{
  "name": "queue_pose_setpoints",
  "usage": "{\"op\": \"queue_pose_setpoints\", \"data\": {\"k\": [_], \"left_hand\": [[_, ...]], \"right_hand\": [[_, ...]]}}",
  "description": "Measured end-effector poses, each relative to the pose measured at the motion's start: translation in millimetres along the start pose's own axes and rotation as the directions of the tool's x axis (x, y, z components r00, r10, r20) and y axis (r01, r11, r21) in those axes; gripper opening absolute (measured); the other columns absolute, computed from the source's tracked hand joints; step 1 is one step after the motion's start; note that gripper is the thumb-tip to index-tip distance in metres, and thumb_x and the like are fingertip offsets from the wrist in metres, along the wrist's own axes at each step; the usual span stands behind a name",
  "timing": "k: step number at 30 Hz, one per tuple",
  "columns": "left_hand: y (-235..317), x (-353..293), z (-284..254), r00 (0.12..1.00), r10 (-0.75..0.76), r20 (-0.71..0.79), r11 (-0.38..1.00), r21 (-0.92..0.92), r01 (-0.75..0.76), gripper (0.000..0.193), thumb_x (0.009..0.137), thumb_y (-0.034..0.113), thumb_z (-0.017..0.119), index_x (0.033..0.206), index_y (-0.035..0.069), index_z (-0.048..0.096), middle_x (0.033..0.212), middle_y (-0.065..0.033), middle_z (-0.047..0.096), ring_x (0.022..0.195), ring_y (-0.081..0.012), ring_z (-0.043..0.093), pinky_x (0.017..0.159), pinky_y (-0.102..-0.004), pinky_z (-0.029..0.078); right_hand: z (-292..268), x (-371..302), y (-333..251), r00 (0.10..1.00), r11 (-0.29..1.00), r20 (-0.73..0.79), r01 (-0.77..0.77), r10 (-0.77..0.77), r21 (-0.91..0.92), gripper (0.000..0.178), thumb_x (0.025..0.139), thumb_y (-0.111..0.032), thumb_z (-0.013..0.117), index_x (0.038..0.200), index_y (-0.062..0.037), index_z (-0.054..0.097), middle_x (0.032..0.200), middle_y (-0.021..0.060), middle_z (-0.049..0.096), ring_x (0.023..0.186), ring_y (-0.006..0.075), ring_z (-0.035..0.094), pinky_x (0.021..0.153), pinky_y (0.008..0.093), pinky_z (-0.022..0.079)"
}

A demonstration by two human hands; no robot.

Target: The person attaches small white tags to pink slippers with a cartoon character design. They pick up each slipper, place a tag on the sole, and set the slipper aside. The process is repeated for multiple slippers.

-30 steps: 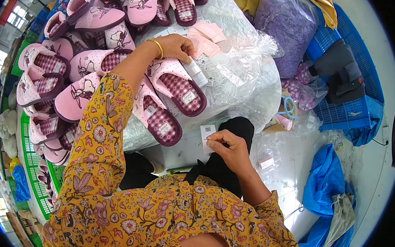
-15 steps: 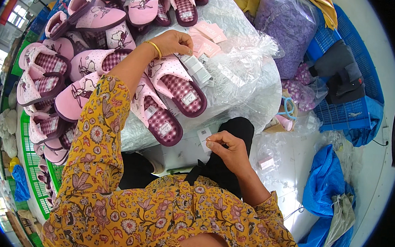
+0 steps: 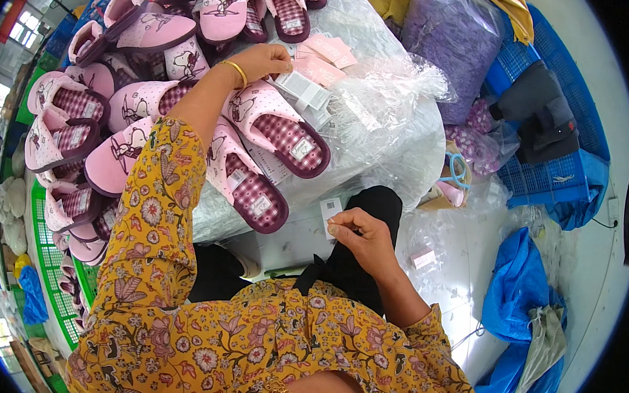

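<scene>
Fingers [image 3: 339,229] pinch white tag [image 3: 329,212] — tag protruding above.

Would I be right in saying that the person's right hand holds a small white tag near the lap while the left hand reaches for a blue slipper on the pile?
Not quite: the slippers by the left hand are pink with checked insoles, not blue, as the head view shows. The rest holds: the right hand pinches a small white tag near the lap.
</scene>
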State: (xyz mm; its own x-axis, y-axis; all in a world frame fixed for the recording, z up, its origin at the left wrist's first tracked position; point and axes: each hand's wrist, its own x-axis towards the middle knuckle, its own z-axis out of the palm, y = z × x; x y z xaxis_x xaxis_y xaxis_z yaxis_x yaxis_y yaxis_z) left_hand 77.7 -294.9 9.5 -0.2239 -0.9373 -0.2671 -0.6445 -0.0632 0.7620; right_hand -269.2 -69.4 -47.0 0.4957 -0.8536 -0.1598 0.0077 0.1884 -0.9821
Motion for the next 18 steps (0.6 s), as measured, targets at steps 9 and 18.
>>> {"op": "queue_pose_setpoints", "data": {"k": [9,18], "left_hand": [[-13.1,0.7,-3.8,0.993,0.117,-0.029,0.978,-0.168,-0.121,0.011,0.092,0.015,0.065,0.097,0.006,0.063,0.085,0.0053,0.055,0.078,-0.0054,0.049,0.072,-0.0209,0.041],[-18.9,-6.2,-30.5,0.984,-0.012,-0.179,0.927,-0.370,-0.056,0.014,0.093,0.021,0.064,0.100,0.009,0.064,0.088,0.0045,0.059,0.079,-0.0062,0.052,0.071,-0.0227,0.042]], "right_hand": [[-0.5,1.8,2.2,1.000,1.000,0.005,-0.010,0.010,0.013,0.014,0.090,-0.010,0.071,0.099,-0.0004,0.068,0.085,-0.0003,0.066,0.075,0.0053,0.057,0.068,0.0222,0.048],[1.6,4.0,4.8,1.000,1.000,0.022,-0.012,0.012,-0.015,0.014,0.090,-0.012,0.071,0.099,-0.0013,0.068,0.083,-0.0005,0.065,0.074,0.0044,0.057,0.067,0.0219,0.047]]}}
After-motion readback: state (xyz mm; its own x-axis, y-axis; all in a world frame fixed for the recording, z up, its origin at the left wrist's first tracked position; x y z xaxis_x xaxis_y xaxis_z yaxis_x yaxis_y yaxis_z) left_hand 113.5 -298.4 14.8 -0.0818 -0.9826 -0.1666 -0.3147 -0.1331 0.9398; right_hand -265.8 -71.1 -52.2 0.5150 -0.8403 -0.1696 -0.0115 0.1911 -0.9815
